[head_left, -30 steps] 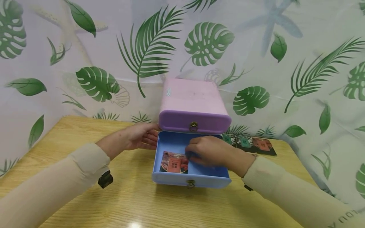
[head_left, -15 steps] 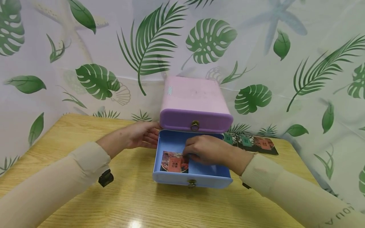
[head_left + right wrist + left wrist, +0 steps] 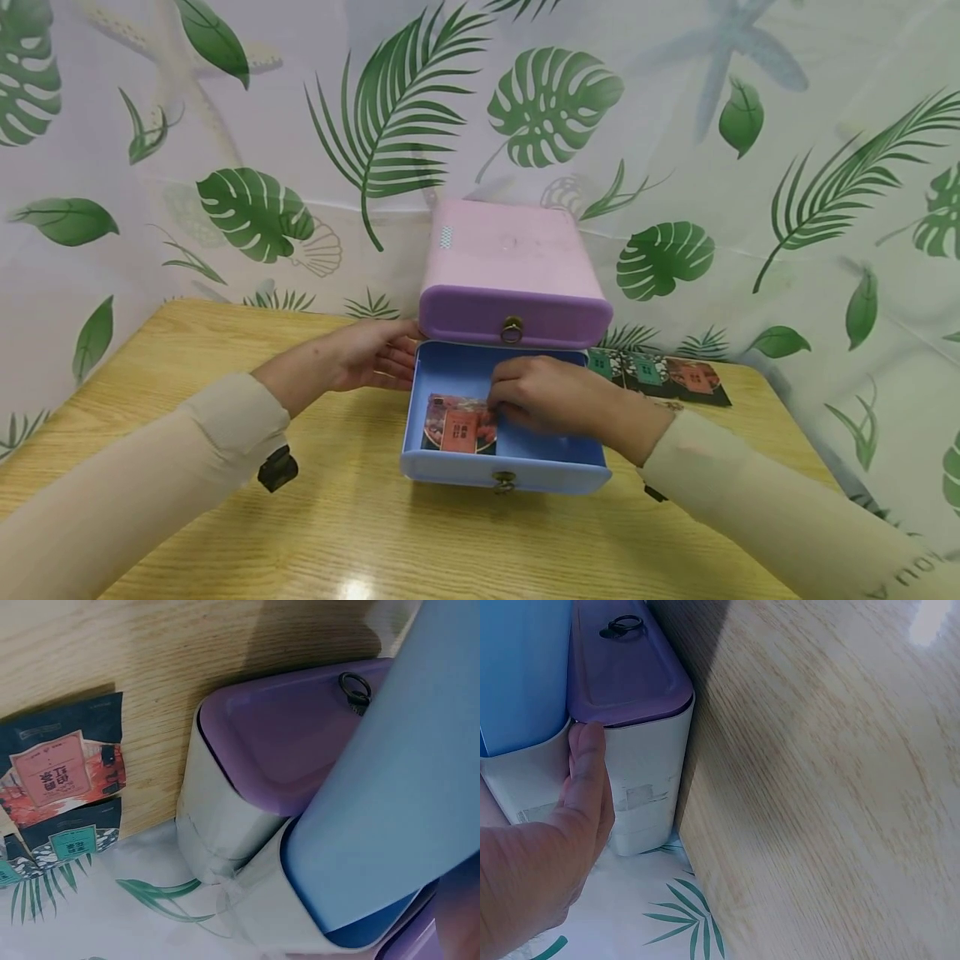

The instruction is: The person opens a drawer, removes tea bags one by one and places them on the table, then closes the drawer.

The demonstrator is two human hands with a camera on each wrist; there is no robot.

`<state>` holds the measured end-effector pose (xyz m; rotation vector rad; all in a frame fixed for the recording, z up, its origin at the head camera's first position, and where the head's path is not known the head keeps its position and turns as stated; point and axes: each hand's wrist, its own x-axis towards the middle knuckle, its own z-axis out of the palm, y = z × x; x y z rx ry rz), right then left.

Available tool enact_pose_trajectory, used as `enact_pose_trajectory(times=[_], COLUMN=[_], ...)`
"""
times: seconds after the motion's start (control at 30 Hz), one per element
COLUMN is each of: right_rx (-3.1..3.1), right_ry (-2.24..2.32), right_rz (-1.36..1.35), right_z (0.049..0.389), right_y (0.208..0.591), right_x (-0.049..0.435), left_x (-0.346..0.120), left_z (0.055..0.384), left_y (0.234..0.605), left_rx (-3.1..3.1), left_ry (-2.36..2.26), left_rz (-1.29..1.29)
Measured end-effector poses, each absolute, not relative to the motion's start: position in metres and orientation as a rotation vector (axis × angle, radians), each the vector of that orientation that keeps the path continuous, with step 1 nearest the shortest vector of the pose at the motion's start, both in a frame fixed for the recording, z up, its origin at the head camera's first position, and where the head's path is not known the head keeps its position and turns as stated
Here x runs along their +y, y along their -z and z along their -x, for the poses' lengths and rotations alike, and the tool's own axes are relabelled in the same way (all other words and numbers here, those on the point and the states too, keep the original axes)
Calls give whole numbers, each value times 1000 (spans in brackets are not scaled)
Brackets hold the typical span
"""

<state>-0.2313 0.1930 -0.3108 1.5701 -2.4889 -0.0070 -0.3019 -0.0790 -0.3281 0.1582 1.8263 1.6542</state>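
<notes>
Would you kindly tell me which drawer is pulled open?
The blue middle drawer: it juts out of its housing, whereas the purple top drawer and purple bottom drawer sit closed.

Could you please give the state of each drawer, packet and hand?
Top purple drawer: shut
Blue drawer: pulled open
Bottom purple drawer: shut
Red packet: face up in the blue drawer
Other packets: face up on the table
Left hand: fingers extended, against the drawer unit
Right hand: in the blue drawer, grip hidden
</notes>
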Motion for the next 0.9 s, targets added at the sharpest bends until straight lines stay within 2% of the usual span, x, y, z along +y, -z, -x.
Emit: enact_pose_trajectory(times=[0.4,0.7,0.9], right_rx=[-2260,-2797,-2926], right_ry=[-58,-175,-241], right_rz=[-1523,-1404,-1339], right_z=[221,226,225], right_y=[300,306,306], right_x=[211,189,181], left_x=[-78,-80,-79], left_z=[302,302,302], left_y=[329,331,328], left_rx=[1820,1824,1837], left_ry=[-1654,-1647,-1637], left_rz=[-162,-158,-171])
